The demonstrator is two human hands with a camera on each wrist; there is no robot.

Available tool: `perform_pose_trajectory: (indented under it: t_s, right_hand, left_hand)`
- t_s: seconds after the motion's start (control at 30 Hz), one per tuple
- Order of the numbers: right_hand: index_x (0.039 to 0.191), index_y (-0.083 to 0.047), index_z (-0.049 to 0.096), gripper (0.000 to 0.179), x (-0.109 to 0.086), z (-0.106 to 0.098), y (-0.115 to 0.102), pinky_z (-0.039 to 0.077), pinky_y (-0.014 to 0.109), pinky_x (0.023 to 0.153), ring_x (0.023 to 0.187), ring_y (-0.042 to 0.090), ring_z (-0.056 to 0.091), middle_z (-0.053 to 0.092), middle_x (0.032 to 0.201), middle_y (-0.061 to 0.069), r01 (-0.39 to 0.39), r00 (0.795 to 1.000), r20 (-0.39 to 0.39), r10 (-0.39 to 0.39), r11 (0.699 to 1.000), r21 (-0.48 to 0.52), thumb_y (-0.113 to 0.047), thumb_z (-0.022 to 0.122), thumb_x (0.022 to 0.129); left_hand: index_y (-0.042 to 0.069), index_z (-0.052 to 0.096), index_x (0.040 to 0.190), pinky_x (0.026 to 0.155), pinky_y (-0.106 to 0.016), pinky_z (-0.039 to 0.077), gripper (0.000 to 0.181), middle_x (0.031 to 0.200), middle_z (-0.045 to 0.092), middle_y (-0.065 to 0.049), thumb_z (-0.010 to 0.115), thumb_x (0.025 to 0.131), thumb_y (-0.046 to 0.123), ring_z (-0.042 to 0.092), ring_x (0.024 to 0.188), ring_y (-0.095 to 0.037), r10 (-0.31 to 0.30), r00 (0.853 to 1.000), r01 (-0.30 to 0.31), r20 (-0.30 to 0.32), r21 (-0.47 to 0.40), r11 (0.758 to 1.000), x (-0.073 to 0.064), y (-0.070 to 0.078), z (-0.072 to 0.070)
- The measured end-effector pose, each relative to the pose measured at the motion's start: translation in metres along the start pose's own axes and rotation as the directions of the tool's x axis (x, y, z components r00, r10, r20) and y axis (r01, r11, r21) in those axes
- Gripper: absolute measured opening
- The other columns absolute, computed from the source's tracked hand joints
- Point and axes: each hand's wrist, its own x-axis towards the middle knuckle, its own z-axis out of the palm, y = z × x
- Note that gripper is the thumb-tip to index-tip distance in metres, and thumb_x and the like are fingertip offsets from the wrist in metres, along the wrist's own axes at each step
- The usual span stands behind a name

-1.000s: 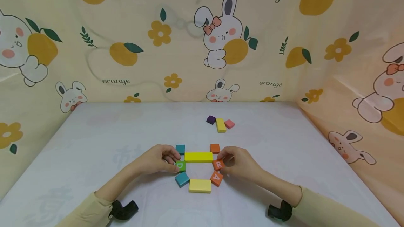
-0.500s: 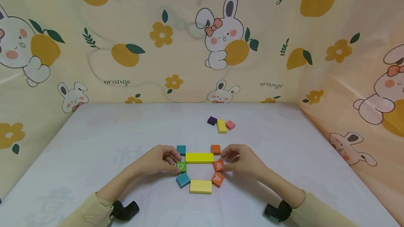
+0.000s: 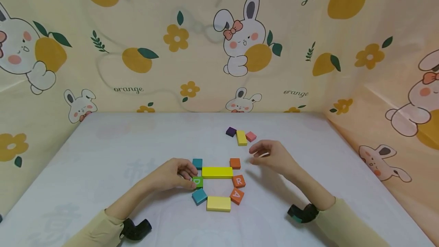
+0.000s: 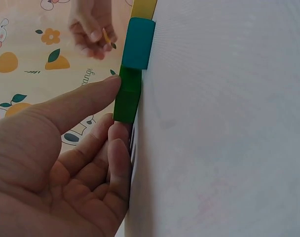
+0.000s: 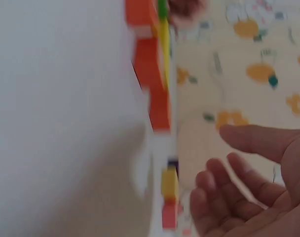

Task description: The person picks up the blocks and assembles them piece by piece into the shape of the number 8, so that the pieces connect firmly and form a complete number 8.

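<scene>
My left hand (image 3: 176, 174) pinches the green block (image 3: 197, 182) marked D between thumb and fingers, as the left wrist view also shows. Teal blocks (image 3: 199, 196) lie above and below that block. On the right side of the ring are an orange block marked R (image 3: 239, 181), one marked A (image 3: 237, 196) and a plain orange one (image 3: 234, 163). A long bright yellow block (image 3: 217, 172) and a paler yellow block (image 3: 218, 204) span between the sides. My right hand (image 3: 274, 157) hovers above the table, holding nothing, its fingers loosely bent and apart from the thumb.
Farther back lie a purple block (image 3: 231, 132), an upright-lying yellow block (image 3: 241, 138) and a pink block (image 3: 251, 137). A white cloth covers the table (image 3: 137, 132). Printed fabric (image 3: 199, 48) walls the back and sides.
My right hand has let go of the orange R block and moved up and to the right, towards the far blocks. The left hand stays on the green block.
</scene>
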Motion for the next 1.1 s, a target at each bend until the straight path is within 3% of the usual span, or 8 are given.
perform_pose_trajectory:
  t_s: [0.23, 0.4, 0.73, 1.1]
  right_hand:
    - [0.118, 0.001, 0.065, 0.036, 0.049, -0.032, 0.025, 0.05, 0.037, 0.085, 0.102, 0.031, 0.062, 0.066, 0.116, 0.018, 0.084, 0.996, -0.036, -0.087, 0.995, -0.062, -0.007, 0.077, 0.085]
    - [0.127, -0.001, 0.061, 0.044, 0.075, -0.043, 0.041, 0.049, 0.046, 0.09, 0.111, 0.035, 0.058, 0.062, 0.126, 0.018, 0.07, 0.998, 0.004, -0.07, 0.993, -0.093, -0.004, 0.075, 0.085]
    - [0.131, -0.009, 0.061, 0.053, 0.096, -0.051, 0.048, 0.051, 0.045, 0.088, 0.112, 0.031, 0.058, 0.06, 0.13, 0.009, 0.041, 0.991, 0.132, -0.021, 0.988, -0.151, -0.007, 0.079, 0.082]
    - [0.128, -0.011, 0.063, 0.05, 0.106, -0.052, 0.061, 0.048, 0.041, 0.095, 0.109, 0.028, 0.059, 0.062, 0.128, 0.006, -0.001, 0.98, 0.2, 0.011, 0.999, -0.048, -0.007, 0.081, 0.081]
  left_hand:
    - [0.006, 0.066, 0.106, 0.077, -0.03, 0.05, 0.033, 0.097, 0.065, -0.003, 0.084, 0.08, 0.016, 0.058, 0.086, -0.022, -0.009, 1.0, 0.009, -0.005, 0.001, 1.0, -0.001, -0.001, -0.002]
    - [0.007, 0.067, 0.106, 0.077, -0.029, 0.051, 0.034, 0.097, 0.065, -0.002, 0.084, 0.08, 0.017, 0.059, 0.087, -0.021, -0.01, 1.0, 0.01, -0.004, -0.005, 1.0, 0.0, -0.003, -0.001]
    - [0.007, 0.067, 0.106, 0.077, -0.029, 0.051, 0.033, 0.098, 0.066, -0.002, 0.084, 0.08, 0.017, 0.059, 0.087, -0.021, -0.006, 1.0, 0.006, -0.001, -0.013, 1.0, 0.002, -0.001, 0.0]
    - [0.009, 0.067, 0.106, 0.078, -0.03, 0.051, 0.033, 0.098, 0.066, 0.0, 0.084, 0.08, 0.019, 0.059, 0.088, -0.021, -0.014, 1.0, 0.014, 0.0, 0.0, 1.0, 0.002, -0.004, -0.002]
